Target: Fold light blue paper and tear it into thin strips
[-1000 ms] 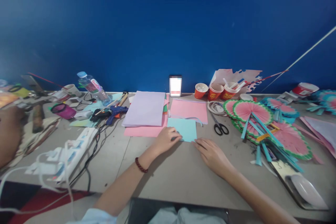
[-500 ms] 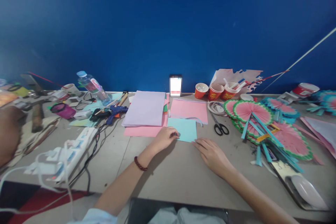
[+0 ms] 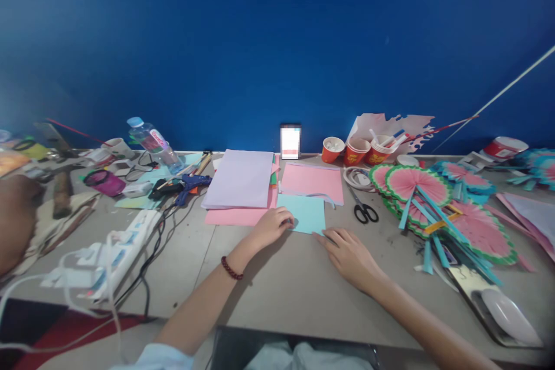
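Observation:
A small light blue sheet of paper [image 3: 307, 213] lies flat on the grey table [image 3: 277, 277], just in front of a pink sheet [image 3: 313, 181]. My left hand [image 3: 271, 226], with a bead bracelet on its wrist, rests curled on the blue sheet's near left corner, fingertips pinched at its edge. My right hand [image 3: 350, 252] lies on the table with its fingers stretched out, the tips touching the sheet's near right corner.
Lilac paper [image 3: 240, 178] lies on more pink paper behind. Black scissors [image 3: 363, 210], tape rolls and red cups [image 3: 355, 151] sit right of it, then pink-green paper fans [image 3: 433, 196]. At the left are a glue gun [image 3: 184, 185], water bottle [image 3: 151, 141], power strip [image 3: 125, 245] and cables.
My left hand has slid slightly left along the blue sheet's near edge. My right hand has edged forward a little toward the sheet's corner.

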Demonstrator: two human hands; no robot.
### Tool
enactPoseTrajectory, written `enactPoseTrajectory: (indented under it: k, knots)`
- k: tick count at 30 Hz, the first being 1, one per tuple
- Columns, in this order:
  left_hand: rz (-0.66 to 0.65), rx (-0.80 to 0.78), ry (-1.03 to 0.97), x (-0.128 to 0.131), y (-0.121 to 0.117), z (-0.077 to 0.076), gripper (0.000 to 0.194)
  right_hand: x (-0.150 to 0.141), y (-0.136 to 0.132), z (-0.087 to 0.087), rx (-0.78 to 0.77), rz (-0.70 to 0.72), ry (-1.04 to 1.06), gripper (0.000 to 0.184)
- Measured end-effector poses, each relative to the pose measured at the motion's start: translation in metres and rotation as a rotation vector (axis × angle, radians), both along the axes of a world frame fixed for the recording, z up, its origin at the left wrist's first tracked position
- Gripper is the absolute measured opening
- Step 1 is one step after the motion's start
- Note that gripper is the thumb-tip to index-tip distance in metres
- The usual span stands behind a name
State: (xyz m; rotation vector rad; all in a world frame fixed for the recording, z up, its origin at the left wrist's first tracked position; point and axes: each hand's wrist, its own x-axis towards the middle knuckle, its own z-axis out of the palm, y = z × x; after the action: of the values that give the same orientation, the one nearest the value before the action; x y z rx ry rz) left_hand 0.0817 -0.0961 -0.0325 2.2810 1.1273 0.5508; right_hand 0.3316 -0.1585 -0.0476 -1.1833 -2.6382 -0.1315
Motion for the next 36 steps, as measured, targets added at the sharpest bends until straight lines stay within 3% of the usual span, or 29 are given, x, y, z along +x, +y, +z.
enactPoseTrajectory:
  k: [8,14,18,27,36]
  knots:
    - [0.016,-0.026,-0.021,0.000,0.001,-0.001,0.017,-0.016,0.000,0.005,0.069,0.033,-0.042,0.034]
    - [0.023,-0.017,-0.008,0.000,0.000,-0.002,0.017,-0.041,-0.013,-0.001,0.136,-0.137,-0.054,0.036]
    - [0.024,-0.018,-0.004,0.000,0.000,0.000,0.016,-0.051,-0.021,0.001,0.149,-0.179,-0.055,0.034]
    - [0.021,-0.021,-0.064,0.004,-0.007,-0.006,0.021,-0.045,-0.017,0.001,0.122,-0.186,0.026,0.029]
    - [-0.008,-0.067,-0.085,0.010,-0.013,-0.004,0.023,-0.035,-0.017,-0.007,0.206,-0.239,0.031,0.029]
